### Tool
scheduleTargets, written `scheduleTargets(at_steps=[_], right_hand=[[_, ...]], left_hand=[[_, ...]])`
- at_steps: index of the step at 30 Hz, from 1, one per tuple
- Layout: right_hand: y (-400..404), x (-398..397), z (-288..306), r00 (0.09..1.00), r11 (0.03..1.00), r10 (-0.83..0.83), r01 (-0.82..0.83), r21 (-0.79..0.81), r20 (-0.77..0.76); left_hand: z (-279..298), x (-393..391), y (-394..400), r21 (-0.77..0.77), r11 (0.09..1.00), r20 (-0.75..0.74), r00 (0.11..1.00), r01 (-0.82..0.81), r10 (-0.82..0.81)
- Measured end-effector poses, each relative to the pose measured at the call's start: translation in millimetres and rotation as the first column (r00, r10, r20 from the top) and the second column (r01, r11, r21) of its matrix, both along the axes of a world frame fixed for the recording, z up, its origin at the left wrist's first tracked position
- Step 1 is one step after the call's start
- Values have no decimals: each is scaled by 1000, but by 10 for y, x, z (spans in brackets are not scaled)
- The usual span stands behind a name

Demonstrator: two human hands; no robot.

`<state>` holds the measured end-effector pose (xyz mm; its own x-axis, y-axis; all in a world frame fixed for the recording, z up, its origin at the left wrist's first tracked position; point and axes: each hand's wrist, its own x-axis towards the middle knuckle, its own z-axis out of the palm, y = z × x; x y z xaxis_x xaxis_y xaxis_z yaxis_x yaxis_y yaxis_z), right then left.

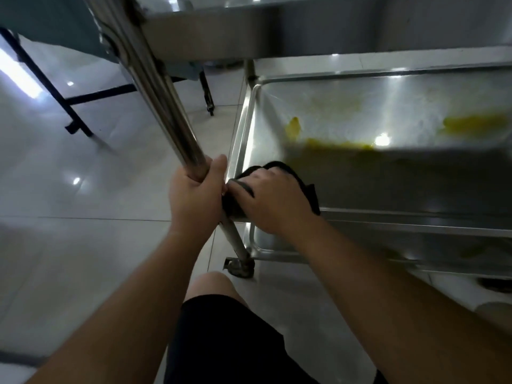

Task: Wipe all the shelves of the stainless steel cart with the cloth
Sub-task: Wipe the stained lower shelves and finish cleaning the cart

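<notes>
Left hand (pixel 194 195) wrapped around cart post (pixel 166 106). Right hand (pixel 274 200) flat on black cloth (pixel 307 189), pressing it at near left corner of middle shelf (pixel 388 173). Yellow smears (pixel 471 123) across shelf, beyond cloth. Caster (pixel 241 267) on tiled floor (pixel 83 245) below.

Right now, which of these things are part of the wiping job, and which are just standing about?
In the job:
black cloth
right hand
left hand
cart post
stained middle shelf
bottom shelf

Just about:
dark table frame
floor tiles
</notes>
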<state>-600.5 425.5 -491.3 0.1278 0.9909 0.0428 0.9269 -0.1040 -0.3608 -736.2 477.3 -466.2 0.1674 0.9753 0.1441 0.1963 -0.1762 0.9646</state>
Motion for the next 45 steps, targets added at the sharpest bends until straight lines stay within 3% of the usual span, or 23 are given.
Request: scheduleTargets(at_steps=[4,8,12,14,17,20,22,25,30,32,34,37,41,43,45], right_hand=[[73,-103,-171,995,987,97,-99,-128,-19],[-187,43,-257,996,992,-84,87,-88,37],[-747,770,-301,944,940,-312,323,-108,103],[-1064,1315,-327,864,858,-484,500,-120,137],[-1432,2044,-262,671,633,-726,738,-234,152],[-1269,2130,-214,558,502,-823,801,-327,103],[-876,1828,-215,575,540,-814,799,-264,76],[-109,1143,-213,704,682,-707,705,-196,68],[814,148,-180,950,934,-312,310,-179,17],[826,112,-181,974,958,-227,226,-175,13],[678,298,-213,969,958,-247,248,-147,25],[295,925,-274,899,893,-433,437,-105,64],[-370,1877,-277,660,653,-740,751,-95,128],[-466,1964,-296,546,535,-829,837,-116,119],[-327,1822,-309,483,476,-867,875,-86,119]], left_hand=[[-66,35,21,0,998,57,997,-56,56],[-120,25,52,5,997,54,996,-77,76],[-122,24,80,19,997,41,996,-78,78],[-134,25,85,17,996,44,995,-85,84],[-167,26,85,7,997,77,994,-78,77],[-184,20,99,-16,999,95,995,-40,41],[-177,12,103,-17,1000,102,995,-17,19],[-157,0,93,9,1000,91,996,-7,6],[-116,-25,61,41,998,51,998,44,-46],[-114,-34,58,54,998,25,999,43,-44],[-108,-29,48,42,999,25,999,24,-25],[-113,-18,51,47,999,31,999,7,-9],[-146,-10,73,52,999,43,999,-12,10],[-162,-16,91,53,999,49,999,-12,10],[-168,-9,96,61,998,53,999,-14,11]])
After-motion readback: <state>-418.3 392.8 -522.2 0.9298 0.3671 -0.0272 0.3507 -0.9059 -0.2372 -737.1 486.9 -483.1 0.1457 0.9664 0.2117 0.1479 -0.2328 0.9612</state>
